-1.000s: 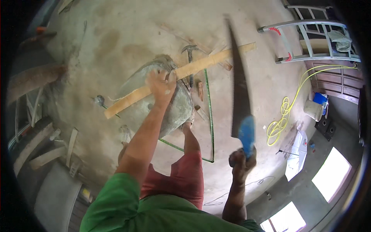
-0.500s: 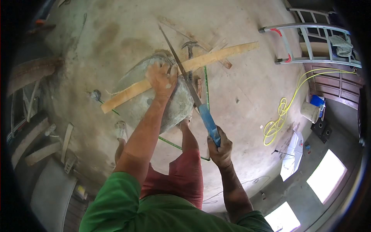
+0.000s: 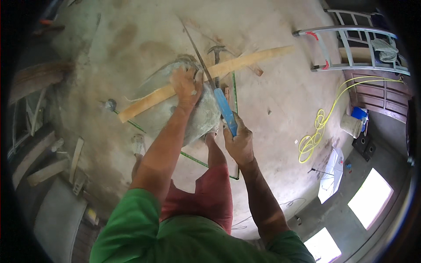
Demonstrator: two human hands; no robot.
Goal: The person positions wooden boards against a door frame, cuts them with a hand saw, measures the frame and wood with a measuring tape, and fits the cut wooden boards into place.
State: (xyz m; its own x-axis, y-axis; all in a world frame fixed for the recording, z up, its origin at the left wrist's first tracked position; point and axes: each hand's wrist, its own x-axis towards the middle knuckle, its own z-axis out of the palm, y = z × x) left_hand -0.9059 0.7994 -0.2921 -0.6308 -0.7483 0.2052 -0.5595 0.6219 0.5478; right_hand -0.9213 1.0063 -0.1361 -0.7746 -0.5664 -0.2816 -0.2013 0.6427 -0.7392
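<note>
A long, pale wooden board (image 3: 245,61) lies slanted across a grey, dusty tub-like block (image 3: 199,118). My left hand (image 3: 186,85) is closed over the board, holding it against the block. In my right hand (image 3: 240,139) is the blue handle of a handsaw (image 3: 226,107), gripped with the fingers wrapped round. The saw's thin blade crosses the board just right of my left hand, its tip pointing to the far left. Beyond the board, a claw hammer (image 3: 216,50) lies on the floor, its handle partly hidden by the board.
Wood scraps (image 3: 254,69) lie on the floor by the hammer. Around the block runs a green bar or tube (image 3: 234,94). A ladder (image 3: 351,30) and a coiled yellow hose (image 3: 309,142) are on the right, with a bucket (image 3: 351,126) nearby. Timber pieces (image 3: 48,173) stand at the left.
My right hand has pushed the saw forward and left, so its handle is now nearer the board. The board has shifted slightly at its near end; my left hand stays on it.
</note>
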